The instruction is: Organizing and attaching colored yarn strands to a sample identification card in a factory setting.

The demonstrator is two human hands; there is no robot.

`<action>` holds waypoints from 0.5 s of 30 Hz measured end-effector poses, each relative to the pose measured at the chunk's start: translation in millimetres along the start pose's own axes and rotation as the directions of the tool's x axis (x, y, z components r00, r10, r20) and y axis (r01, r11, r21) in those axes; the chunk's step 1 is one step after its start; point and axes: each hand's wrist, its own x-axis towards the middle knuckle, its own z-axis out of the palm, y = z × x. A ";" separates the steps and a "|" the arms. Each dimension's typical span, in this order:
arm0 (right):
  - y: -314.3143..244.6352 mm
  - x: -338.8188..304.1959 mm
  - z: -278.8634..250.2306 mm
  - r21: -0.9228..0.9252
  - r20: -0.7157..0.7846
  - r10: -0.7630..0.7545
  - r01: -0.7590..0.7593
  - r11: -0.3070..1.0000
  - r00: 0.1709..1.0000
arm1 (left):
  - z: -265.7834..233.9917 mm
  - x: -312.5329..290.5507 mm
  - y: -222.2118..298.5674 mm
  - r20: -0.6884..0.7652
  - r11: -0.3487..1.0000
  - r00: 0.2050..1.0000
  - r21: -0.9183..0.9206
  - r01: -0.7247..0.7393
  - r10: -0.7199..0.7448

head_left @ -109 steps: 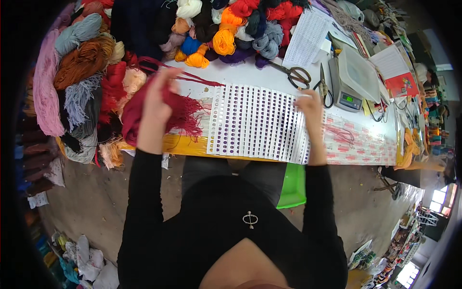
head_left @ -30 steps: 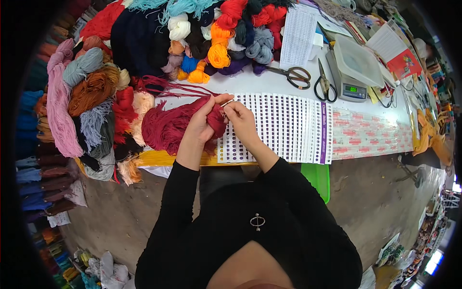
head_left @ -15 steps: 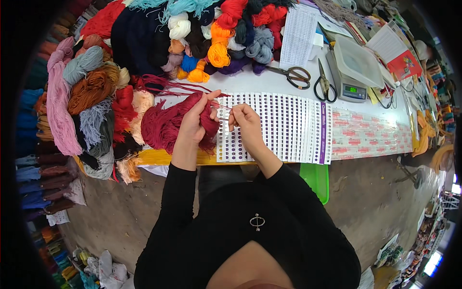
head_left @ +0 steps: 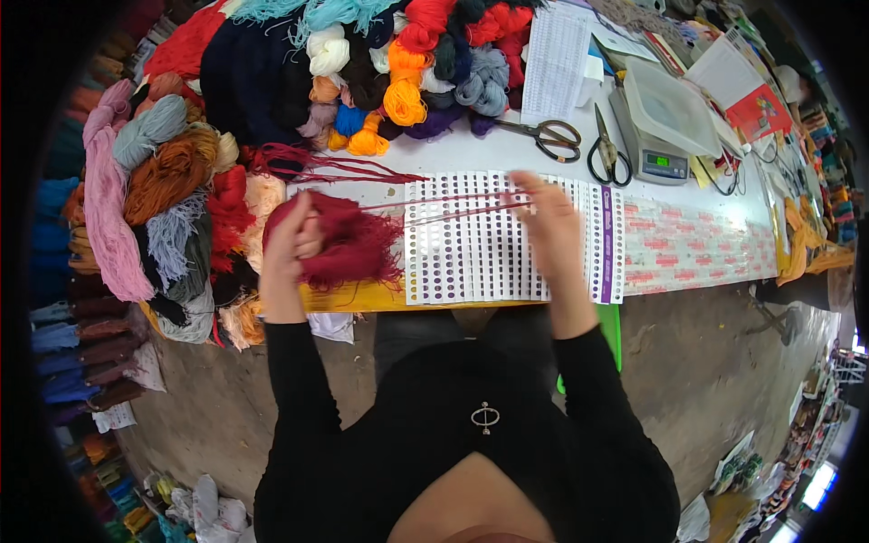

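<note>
Two thin maroon strands of yarn (head_left: 453,201) stretch sideways between my hands, above a white card with rows of punched holes (head_left: 471,271). At the left end, my left hand (head_left: 294,237) is closed on the yarn, over the edge of a loose maroon skein (head_left: 353,252). My right hand (head_left: 550,226), smeared by motion, pinches the other end over the right part of the card. Further maroon strands (head_left: 362,169) lie on the table beyond the skein, their tips reaching the card's far edge.
Skeins of many colours (head_left: 167,181) are heaped at the left and along the back. Black-handled scissors (head_left: 552,140) and thread snips (head_left: 608,163) lie beyond the card, beside a digital scale (head_left: 661,165) carrying a clear tray. Part of a green tray (head_left: 617,330) shows below the table edge.
My hands have moved apart from close together: the left went left over the skein, the right went right across the card. The strands between them are now drawn out long.
</note>
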 end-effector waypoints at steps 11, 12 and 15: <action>-239.2 -27.0 -354.0 -0.030 -0.675 -0.347 0.445 0.895 0.651 | -138.9 -30.7 77.3 0.272 0.740 0.803 -0.610 -0.283 0.530; -246.7 -22.6 -347.9 -0.171 -0.726 -0.500 0.581 0.796 0.472 | -157.6 -23.5 72.1 0.348 0.643 0.660 -0.716 -0.271 0.666; -234.2 -20.6 -257.7 -0.739 -0.437 -0.770 0.303 0.602 0.465 | -85.3 -17.0 60.7 0.260 0.448 0.514 -0.849 -0.282 0.817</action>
